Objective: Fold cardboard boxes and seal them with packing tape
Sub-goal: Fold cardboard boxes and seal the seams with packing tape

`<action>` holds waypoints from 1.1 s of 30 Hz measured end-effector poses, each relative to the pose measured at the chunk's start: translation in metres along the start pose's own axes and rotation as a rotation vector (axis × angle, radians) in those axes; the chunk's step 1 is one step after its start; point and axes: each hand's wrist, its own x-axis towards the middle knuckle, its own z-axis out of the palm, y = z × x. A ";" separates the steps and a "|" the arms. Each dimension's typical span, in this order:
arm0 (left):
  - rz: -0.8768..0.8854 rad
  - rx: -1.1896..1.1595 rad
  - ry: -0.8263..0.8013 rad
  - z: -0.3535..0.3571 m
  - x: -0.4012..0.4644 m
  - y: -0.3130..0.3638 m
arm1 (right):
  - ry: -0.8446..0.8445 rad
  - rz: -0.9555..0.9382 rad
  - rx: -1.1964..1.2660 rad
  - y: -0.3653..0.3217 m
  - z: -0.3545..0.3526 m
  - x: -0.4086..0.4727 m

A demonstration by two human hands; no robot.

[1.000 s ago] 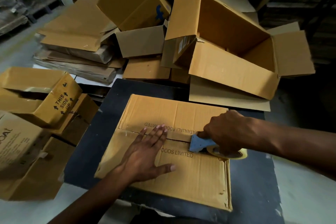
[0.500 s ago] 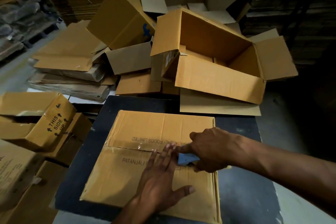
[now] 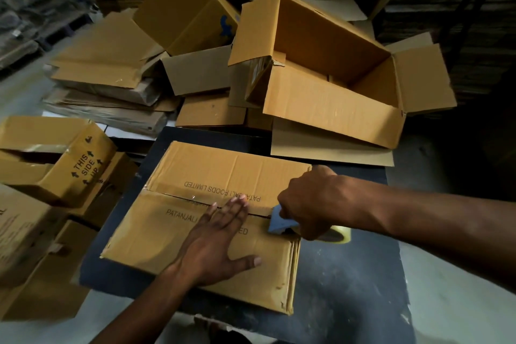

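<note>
A brown cardboard box (image 3: pixel 223 170) printed "PATANJALI FOODS LIMITED" lies on the dark table (image 3: pixel 349 282), its two flaps meeting at a centre seam. Clear tape shines along the left part of the seam. My left hand (image 3: pixel 215 243) presses flat on the near flap, fingers straight, tips on the seam. My right hand (image 3: pixel 310 201) grips a blue tape dispenser (image 3: pixel 279 220) with a yellowish tape roll (image 3: pixel 339 234), at the seam's right end near the box edge.
An open box (image 3: pixel 329 109) stands just behind the table. Flattened cartons (image 3: pixel 106 64) pile at the back left. Assembled boxes (image 3: pixel 55 159) marked "THIS SIDE UP" crowd the left side. The table's right half is dark and scuffed.
My right hand has drawn the dispenser rightward along the seam toward the box edge. My left hand has slid a little left and keeps pressing the flap. The view shifted.
</note>
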 end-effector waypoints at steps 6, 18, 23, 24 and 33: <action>-0.043 0.001 0.080 -0.001 -0.002 0.011 | 0.039 0.025 0.072 0.026 0.042 -0.033; -0.151 -0.111 0.226 0.029 0.029 0.128 | 0.101 0.056 0.178 0.030 0.066 -0.041; -0.143 -0.107 0.232 0.024 0.029 0.132 | 0.109 0.099 0.183 0.035 0.070 -0.063; -0.150 -0.086 0.238 0.025 0.030 0.132 | 0.101 0.105 0.191 0.037 0.072 -0.069; -0.117 -0.115 0.226 0.022 0.027 0.129 | 0.089 0.153 0.258 0.051 0.120 -0.097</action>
